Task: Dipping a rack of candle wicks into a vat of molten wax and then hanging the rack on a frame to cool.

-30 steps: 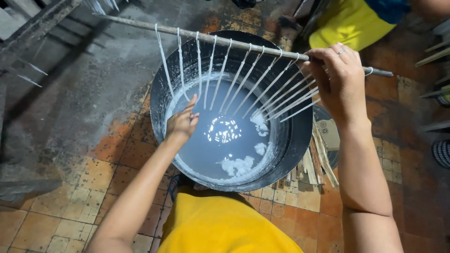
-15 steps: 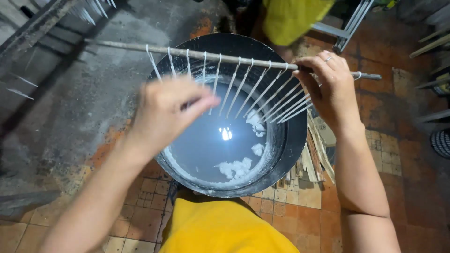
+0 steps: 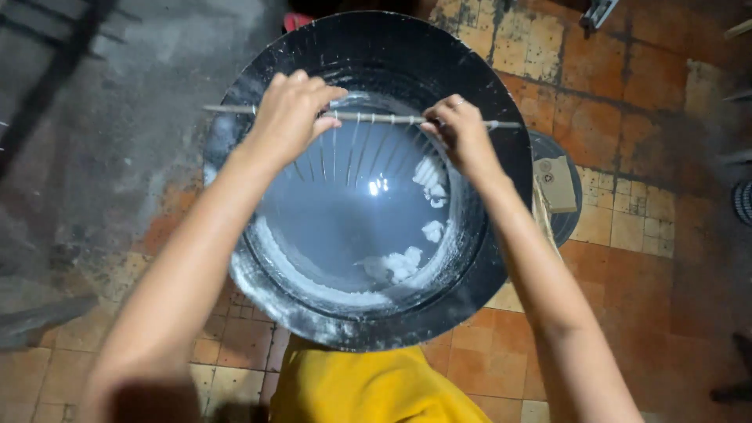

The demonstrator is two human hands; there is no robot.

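Stained orange tile floor (image 3: 627, 78), grey patch at left | black tub (image 3: 501, 258) of pale liquid | left hand (image 3: 291, 117) and right hand (image 3: 462, 135) both grip stick (image 3: 376, 118), strings hanging into tub | earlier only the right hand held it, higher.

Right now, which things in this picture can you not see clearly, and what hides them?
Head view only:
- The stick: its parts under the left hand and right hand are hidden by the fingers.
- The thin white strands: their lower ends are lost against the pale liquid.
- The black drum: its depth is hidden by the liquid.
- The flat card right of the drum: too small to identify.
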